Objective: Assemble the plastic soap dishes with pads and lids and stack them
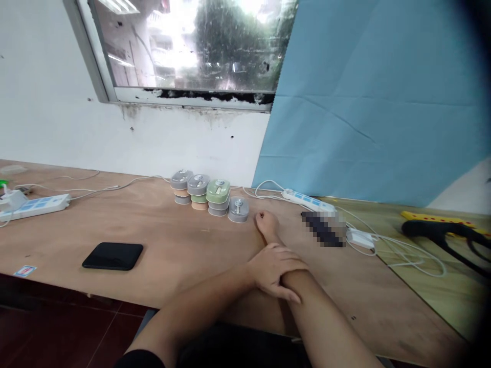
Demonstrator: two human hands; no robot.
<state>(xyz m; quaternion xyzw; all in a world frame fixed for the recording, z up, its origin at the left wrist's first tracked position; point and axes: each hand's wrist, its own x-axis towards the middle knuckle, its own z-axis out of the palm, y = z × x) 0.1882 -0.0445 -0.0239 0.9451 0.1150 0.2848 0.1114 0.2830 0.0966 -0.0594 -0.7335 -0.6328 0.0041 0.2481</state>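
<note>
My left hand (276,271) lies across my right forearm, with its fingers wrapped over the top and the thumb along the near side. My right hand (267,224) rests on the wooden table (184,255), curled into a loose fist with nothing visible in it. Just left of that fist stands a single grey lidded box (238,210). Beside it are three stacks of similar small boxes: one topped by a green box (218,190), one by a grey box (198,184), and another grey-topped stack (181,179) at the far left. Neither hand touches the boxes.
A black phone (112,256) lies on the left of the table. Power strips sit at the left (38,206) and at the back right (309,201), with white cables. A pixelated dark object (323,230) and a white adapter (360,238) lie to the right.
</note>
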